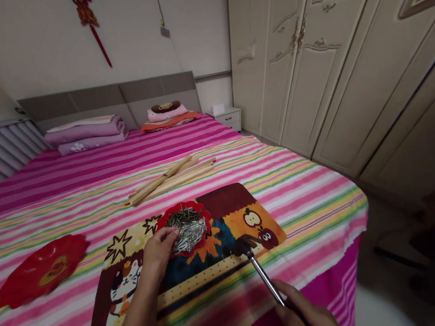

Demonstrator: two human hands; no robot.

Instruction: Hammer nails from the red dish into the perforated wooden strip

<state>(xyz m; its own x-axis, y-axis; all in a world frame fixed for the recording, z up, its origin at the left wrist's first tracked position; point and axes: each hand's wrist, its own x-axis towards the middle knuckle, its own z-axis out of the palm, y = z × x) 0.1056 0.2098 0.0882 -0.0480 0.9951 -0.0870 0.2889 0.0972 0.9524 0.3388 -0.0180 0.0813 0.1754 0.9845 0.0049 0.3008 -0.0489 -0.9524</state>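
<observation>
No legible writing is seen on any item; only cartoon prints, a cat and apples, are shown on the patterned mat (217, 280) spread over the striped bedsheet (306, 199). A heap of metal nails (186, 228) is held in a red scalloped dish (204, 213) on that mat. The left hand (159, 251) is stretched forward from the lower edge, its fingertips (173, 234) pinched together at the near left side of the nails, touching the heap. The right hand (307, 314) is closed around the handle of a hammer (254, 262), whose dark head is rested on the mat just right of the dish. Beyond the fingertips, a bundle of wooden sticks (171, 178) is laid on the sheet. Well to the left, a second red dish (41, 269) is seen.
</observation>
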